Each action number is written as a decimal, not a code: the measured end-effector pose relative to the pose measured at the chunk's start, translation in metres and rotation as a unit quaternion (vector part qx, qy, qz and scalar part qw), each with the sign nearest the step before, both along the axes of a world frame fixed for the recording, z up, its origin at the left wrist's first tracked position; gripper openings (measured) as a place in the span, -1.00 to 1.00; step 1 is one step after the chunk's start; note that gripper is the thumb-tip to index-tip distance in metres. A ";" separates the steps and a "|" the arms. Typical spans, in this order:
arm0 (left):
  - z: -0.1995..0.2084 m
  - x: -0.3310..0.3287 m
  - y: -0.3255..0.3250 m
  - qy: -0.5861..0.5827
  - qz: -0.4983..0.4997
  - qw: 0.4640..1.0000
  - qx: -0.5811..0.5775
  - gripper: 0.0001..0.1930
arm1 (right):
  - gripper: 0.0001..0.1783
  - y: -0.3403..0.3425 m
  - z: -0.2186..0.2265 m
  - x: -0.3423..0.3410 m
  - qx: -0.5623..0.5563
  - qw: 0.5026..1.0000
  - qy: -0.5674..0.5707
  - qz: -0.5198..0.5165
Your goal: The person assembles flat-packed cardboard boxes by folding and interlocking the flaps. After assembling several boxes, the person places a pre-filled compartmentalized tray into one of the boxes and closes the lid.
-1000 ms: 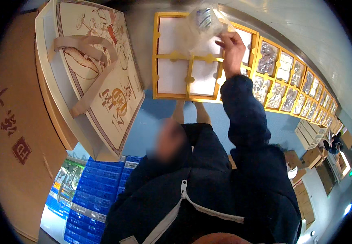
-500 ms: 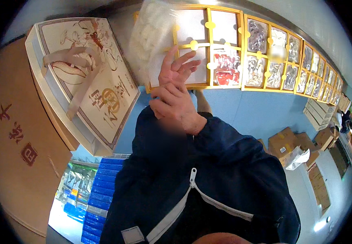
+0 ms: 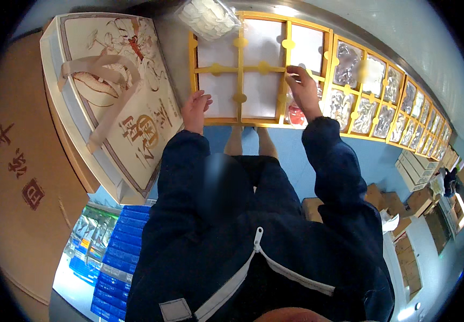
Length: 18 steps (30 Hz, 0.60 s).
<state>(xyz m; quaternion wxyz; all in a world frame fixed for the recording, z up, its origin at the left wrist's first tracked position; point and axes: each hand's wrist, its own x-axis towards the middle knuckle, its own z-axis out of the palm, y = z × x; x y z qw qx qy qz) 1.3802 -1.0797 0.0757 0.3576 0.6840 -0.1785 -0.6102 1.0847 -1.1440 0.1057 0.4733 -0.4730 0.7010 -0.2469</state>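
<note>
A yellow-framed tray (image 3: 239, 83) with white-lined compartments lies in front of me. My left hand (image 3: 196, 110) is at its near left corner, fingers loosely bent and apart, with nothing seen in them. Over the tray's right part is my right hand (image 3: 303, 92), its thumb and fingertips drawn together beside a yellow divider; whatever they hold, if anything, cannot be made out. Beneath that hand a red packet (image 3: 296, 115) sits in the near right compartment, partly hidden. A clear bag of whitish pieces (image 3: 209, 20) overlaps the tray's far left corner.
More yellow-framed trays (image 3: 369, 96) filled with clear packets run off to the right. At left stand a cream gift bag (image 3: 130, 102) with ribbon handles and a large brown carton (image 3: 23, 177). Blue crates (image 3: 116, 257) are stacked lower left; cardboard boxes (image 3: 393, 201) stand lower right.
My hands were together over the tray's near left part; they have parted, the right one going right. The clear bag appears farther away and sharper. The view has shifted slightly.
</note>
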 end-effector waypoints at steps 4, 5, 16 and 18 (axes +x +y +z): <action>-0.002 -0.004 0.009 0.023 -0.011 1.000 -0.008 -0.75 | -0.50 -0.043 -0.050 0.042 0.042 0.997 -0.057 0.012; 0.005 -0.012 0.013 0.017 -0.023 1.000 -0.001 -0.76 | -0.43 -0.058 -0.063 0.049 0.073 0.988 -0.132 -0.029; 0.017 -0.026 0.086 0.096 -0.033 0.992 0.074 -0.79 | -0.74 -0.124 -0.100 0.097 0.131 0.935 -0.264 -0.196; 0.018 -0.024 0.089 0.100 -0.028 0.991 0.080 -0.80 | -0.78 -0.123 -0.096 0.099 0.079 0.946 -0.252 -0.189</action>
